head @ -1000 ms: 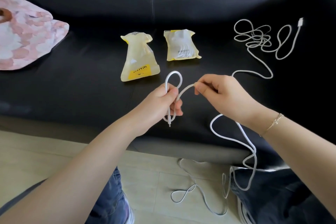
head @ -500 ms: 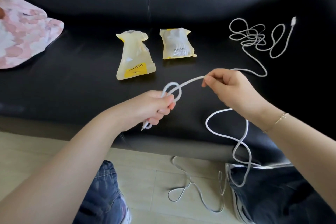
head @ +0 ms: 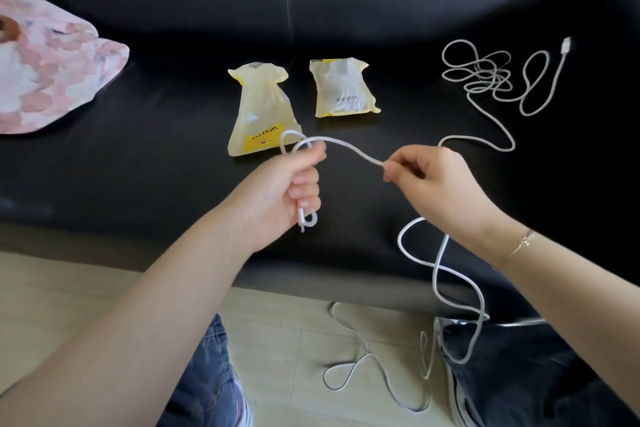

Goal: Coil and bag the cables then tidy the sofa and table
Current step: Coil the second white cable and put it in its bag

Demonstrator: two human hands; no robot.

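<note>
- The left hand is curled into a loose fist round a white cable, holding a small loop of it that stands up above the thumb; the plug end and a short bend of cord poke out below the little finger.
- The right hand pinches the same cable between thumb and fingertips, the other fingers bent in, so that a short span runs between the two hands.
- From the right hand the cable hangs down in loose loops across the front of the black sofa and trails onto the pale floor between the person's knees.
- A second white cable lies tangled on the sofa seat, to the right and well apart from the hands.
- Two yellowish plastic bags sit on the seat: the nearer bag just behind the left hand, the other bag beside it to the right.
- A pink patterned cushion lies at the far left.
</note>
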